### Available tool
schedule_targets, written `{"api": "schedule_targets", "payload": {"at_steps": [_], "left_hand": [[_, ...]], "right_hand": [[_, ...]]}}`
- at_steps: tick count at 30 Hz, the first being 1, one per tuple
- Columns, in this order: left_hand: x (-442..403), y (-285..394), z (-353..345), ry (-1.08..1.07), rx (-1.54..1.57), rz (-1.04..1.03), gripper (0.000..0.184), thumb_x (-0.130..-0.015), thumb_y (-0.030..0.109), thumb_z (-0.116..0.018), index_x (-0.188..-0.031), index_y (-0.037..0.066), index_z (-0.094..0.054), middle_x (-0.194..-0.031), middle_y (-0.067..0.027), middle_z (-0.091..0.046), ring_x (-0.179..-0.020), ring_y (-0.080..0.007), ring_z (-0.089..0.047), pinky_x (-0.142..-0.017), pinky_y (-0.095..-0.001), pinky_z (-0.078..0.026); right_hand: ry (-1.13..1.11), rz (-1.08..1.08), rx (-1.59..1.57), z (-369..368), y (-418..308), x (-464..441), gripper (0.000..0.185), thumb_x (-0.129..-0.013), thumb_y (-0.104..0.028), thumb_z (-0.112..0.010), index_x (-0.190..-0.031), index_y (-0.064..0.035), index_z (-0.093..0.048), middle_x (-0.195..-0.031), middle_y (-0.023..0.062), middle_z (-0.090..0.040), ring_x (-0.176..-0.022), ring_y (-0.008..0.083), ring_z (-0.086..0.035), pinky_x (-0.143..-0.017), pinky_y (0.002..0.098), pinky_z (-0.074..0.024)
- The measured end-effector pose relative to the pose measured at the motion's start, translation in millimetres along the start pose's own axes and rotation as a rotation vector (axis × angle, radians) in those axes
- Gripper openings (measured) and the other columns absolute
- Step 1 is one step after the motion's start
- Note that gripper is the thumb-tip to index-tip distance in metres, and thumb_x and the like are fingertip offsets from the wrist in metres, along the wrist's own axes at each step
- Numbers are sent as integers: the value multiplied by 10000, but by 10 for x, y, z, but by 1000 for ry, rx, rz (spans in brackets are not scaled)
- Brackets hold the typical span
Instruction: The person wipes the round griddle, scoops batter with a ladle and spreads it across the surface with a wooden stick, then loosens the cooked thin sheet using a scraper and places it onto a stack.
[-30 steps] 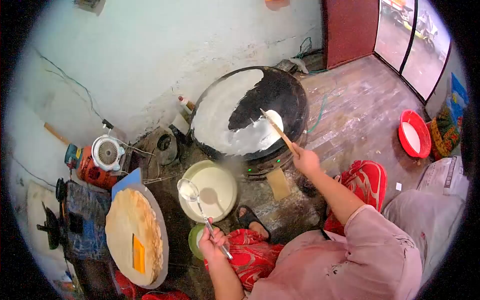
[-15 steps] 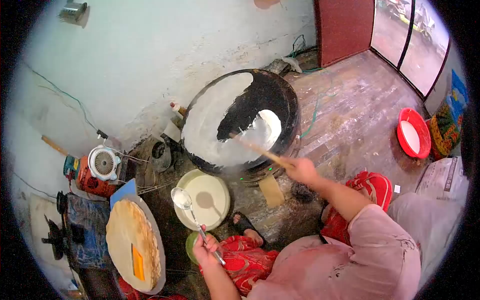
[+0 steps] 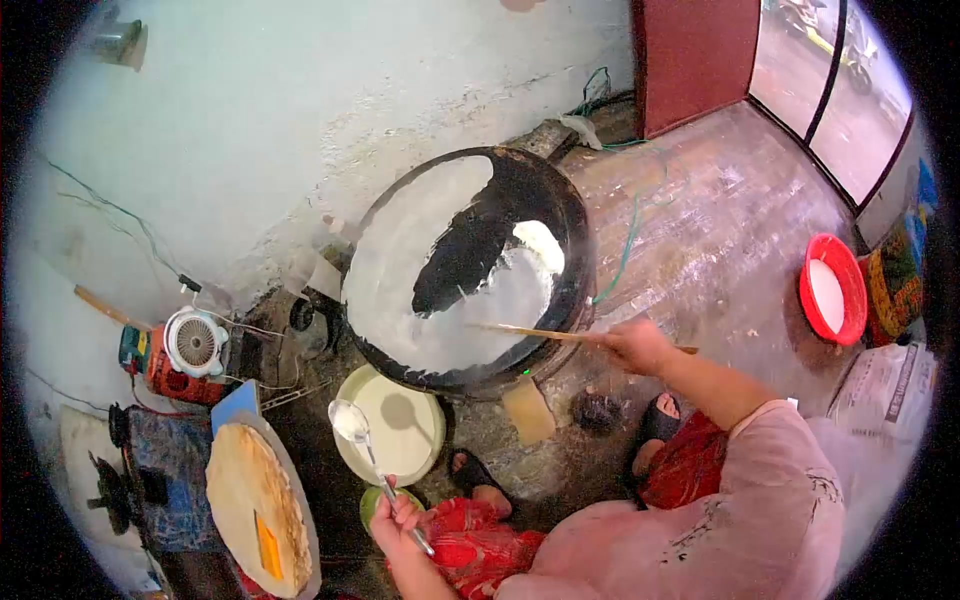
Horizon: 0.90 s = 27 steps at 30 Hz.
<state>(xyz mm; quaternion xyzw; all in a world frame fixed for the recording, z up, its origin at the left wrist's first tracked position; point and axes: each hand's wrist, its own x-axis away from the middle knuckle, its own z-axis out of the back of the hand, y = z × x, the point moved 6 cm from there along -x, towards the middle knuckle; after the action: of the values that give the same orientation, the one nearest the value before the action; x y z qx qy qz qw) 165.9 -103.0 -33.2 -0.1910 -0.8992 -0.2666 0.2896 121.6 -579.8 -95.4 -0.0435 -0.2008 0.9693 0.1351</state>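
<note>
My right hand [image 3: 640, 350] is wrapped round a wooden batter spreader [image 3: 545, 333]. Its far end touches the pale batter [image 3: 400, 270] coating a large round black griddle [image 3: 455, 260]. A bare dark strip runs through the coating, with a thicker white patch of batter at the right. In my left hand [image 3: 397, 520], fingers closed, is a metal ladle [image 3: 369, 450] with white batter in its bowl. The ladle's bowl hangs over the left side of a round tub of batter [image 3: 440, 450], throwing a shadow onto the batter inside.
Flatbreads [image 3: 250, 490] lie stacked on a round board at left, an orange strip on top. An electric blower [image 3: 195, 342] stands behind them. A red basin [image 3: 850, 300] with white contents sits on the floor at right, near a white sack [image 3: 885, 390]. Cables cross the floor.
My right hand has moved a little right, and the spreader now lies flatter across the griddle's near edge. The batter's edges have shifted around the dark strip. My left hand still holds the ladle.
</note>
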Motion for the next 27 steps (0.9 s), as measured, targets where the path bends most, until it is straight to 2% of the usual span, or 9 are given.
{"api": "schedule_targets", "payload": {"at_steps": [7,10,12,13,16,18,24,26,27], "left_hand": [[-162,-120,-79,46,45,-48,318,-936,164,-329,-1131,-28,-491,-626,-46,-403,-447,-128,-383,-361,-270,-346],[-172,-231,-281,92,107,-48,332,-943,174,-315,-1125,-41,-489,-633,-49,-411,-449,-130,-388,-354,-277,-347],[-335,-118,-148,-66,-89,-45,340,-947,188,-318,-1165,-23,-471,-652,-47,-420,-461,-121,-387,-366,-273,-357],[-289,-189,-263,45,-12,-42,328,-944,199,-330,-1145,-12,-483,-630,-40,-415,-447,-113,-385,-359,-255,-349],[-282,-293,-338,162,60,-46,311,-941,195,-338,-1115,4,-510,-608,-36,-415,-430,-109,-378,-344,-240,-335],[-349,-291,-313,168,32,-58,308,-937,189,-346,-1110,7,-525,-607,-42,-418,-432,-111,-381,-339,-242,-334],[-539,-236,-160,135,54,-13,314,-934,186,-350,-1143,21,-517,-651,-50,-442,-447,-104,-358,-351,-230,-296],[-463,-238,-307,157,-302,-113,266,-927,248,-354,-914,17,-486,-602,-16,-346,-459,-120,-288,-397,-246,-300],[-450,-254,-388,137,-230,-99,291,-943,221,-309,-1040,8,-483,-628,-28,-348,-467,-129,-283,-402,-249,-299]], "right_hand": [[197,39,309,319,587,-1011,514,-724,-127,-557,-1194,-335,-532,-769,69,-625,-649,272,-606,-529,384,-477],[288,-99,-73,420,500,-1158,429,-744,-104,-536,-1120,-303,-595,-653,73,-584,-594,273,-588,-519,384,-472],[153,420,-142,485,290,-821,357,-775,-114,-512,-1063,-288,-630,-565,84,-519,-547,279,-564,-522,396,-467],[156,425,-139,489,564,-845,357,-775,-114,-512,-1063,-288,-630,-565,84,-519,-547,279,-564,-522,396,-467],[64,234,83,438,1255,-1164,393,-769,-183,-553,-1142,-307,-571,-808,80,-626,-712,278,-603,-585,412,-476],[342,188,215,604,1152,-1582,337,-781,-154,-531,-1066,-309,-623,-542,91,-487,-548,296,-552,-537,385,-465],[-26,-138,-67,471,775,-1841,343,-799,-159,-505,-1077,-322,-623,-964,70,-636,-758,273,-610,-641,385,-488],[67,235,99,391,1118,-1747,323,-817,-173,-488,-1074,-315,-623,-929,80,-639,-759,282,-609,-655,394,-488],[65,235,99,441,1126,-1834,323,-817,-173,-488,-1074,-315,-623,-929,80,-639,-759,282,-609,-655,394,-488]]}}
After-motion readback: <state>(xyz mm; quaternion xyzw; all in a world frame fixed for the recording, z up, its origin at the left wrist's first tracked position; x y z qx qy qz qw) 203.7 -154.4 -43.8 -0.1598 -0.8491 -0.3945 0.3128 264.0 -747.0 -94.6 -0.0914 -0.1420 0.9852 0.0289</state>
